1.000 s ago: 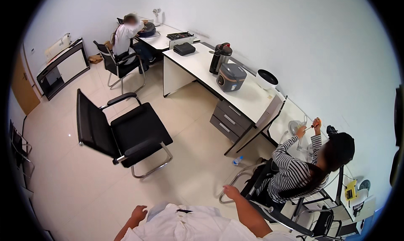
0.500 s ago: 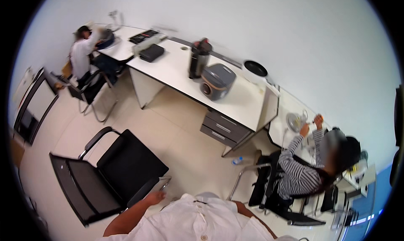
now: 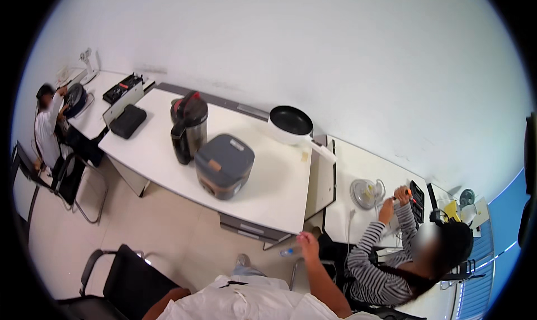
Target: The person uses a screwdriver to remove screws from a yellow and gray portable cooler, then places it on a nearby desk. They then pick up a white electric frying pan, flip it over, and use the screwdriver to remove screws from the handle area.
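My right hand [image 3: 307, 246] reaches forward above the floor, just short of the near right corner of the white desk [image 3: 274, 180]. Its fingers are loosely bent, and I see nothing held in it. Low at the left, my left hand [image 3: 178, 293] is beside the black chair [image 3: 134, 281]; its fingers do not show. On the desk stand a grey rice cooker [image 3: 225, 164] and a steel and black soymilk maker [image 3: 190, 127] with a red-trimmed lid. A white frying pan [image 3: 291, 124] with a dark inside lies near the back right edge.
A black case [image 3: 128, 121] is at the desk's left end. Drawers [image 3: 246, 228] hang under it, near a bottle [image 3: 288, 252] on the floor. To the right, a person in a striped top [image 3: 380, 269] handles an orange-handled tool; another person [image 3: 50, 127] sits far left.
My view has turned right and come closer to the desk, so its things sit further left. My right hand has come into view; my left hand has drawn back.
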Tool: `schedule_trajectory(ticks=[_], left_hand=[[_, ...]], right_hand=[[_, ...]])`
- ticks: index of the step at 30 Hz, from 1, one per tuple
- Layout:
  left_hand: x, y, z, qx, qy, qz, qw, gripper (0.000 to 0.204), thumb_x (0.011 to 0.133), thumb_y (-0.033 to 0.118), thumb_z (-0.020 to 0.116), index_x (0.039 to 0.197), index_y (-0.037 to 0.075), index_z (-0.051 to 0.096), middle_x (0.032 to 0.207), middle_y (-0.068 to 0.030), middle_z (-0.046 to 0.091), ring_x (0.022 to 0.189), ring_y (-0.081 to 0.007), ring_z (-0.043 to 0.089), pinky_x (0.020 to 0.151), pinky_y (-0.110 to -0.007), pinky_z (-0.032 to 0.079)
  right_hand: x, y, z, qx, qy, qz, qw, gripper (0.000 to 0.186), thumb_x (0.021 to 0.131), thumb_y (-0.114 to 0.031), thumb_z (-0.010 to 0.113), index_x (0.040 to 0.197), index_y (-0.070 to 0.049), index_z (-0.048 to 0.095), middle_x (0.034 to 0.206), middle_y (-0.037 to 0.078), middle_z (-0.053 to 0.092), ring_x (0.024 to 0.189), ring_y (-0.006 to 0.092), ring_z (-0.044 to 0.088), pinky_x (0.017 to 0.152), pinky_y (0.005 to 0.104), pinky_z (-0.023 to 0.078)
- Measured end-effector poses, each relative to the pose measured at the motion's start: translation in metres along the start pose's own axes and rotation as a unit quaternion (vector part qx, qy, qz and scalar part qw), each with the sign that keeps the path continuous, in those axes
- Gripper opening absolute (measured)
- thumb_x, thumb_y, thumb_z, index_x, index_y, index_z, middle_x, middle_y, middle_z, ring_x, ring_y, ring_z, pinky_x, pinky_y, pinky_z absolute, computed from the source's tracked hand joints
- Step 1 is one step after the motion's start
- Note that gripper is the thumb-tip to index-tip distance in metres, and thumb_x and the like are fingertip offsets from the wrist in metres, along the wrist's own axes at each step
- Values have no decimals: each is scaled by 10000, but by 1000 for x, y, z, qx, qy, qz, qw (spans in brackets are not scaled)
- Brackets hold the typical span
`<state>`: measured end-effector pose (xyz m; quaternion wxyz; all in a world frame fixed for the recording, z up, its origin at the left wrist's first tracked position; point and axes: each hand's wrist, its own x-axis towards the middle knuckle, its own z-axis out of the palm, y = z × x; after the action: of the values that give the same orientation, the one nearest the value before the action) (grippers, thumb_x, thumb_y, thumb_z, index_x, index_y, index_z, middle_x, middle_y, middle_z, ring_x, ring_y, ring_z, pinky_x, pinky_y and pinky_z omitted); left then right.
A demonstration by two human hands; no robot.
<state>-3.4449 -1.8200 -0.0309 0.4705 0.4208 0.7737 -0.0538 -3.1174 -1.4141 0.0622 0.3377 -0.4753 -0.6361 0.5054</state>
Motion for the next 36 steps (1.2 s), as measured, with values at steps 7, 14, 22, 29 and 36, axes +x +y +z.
schedule_trajectory(ticks=[7,14,22,29,36], left_hand=[[61,-31,-57,-102,69,19,992,421,820,338,510,1112,42,576,1089,-175,601,1031,-335,555,893,-388,437],[136,0,-151,-134,115,122,977,364,814,294,545,1097,69,585,1046,-142,623,960,-303,591,839,-370,470],[160,-39,-216,-53,62,68,994,420,832,355,524,1131,64,574,1060,-154,616,995,-318,572,865,-383,456],[190,-63,-236,-129,26,87,987,422,833,350,526,1130,53,569,1059,-159,617,988,-325,576,864,-384,456],[194,-48,-245,-71,28,138,987,410,829,351,532,1104,51,577,1034,-157,627,969,-327,583,843,-393,465]], right_hand=[[256,-92,-3,-295,79,-107,946,295,793,-240,597,1010,-41,586,937,134,632,872,304,599,754,390,476],[392,-108,6,-543,124,14,830,558,752,-272,611,1251,-95,435,1323,87,426,1207,317,396,951,480,391],[436,-117,8,-579,96,122,801,681,786,-200,562,1391,-173,251,1429,29,279,1344,290,179,1002,659,185],[429,-108,26,-589,74,168,787,490,719,-223,656,1175,-138,496,1204,73,462,1165,262,405,933,613,324],[402,-88,51,-460,54,162,872,667,603,-317,728,1133,-12,463,1127,178,530,1045,331,533,880,412,439]])
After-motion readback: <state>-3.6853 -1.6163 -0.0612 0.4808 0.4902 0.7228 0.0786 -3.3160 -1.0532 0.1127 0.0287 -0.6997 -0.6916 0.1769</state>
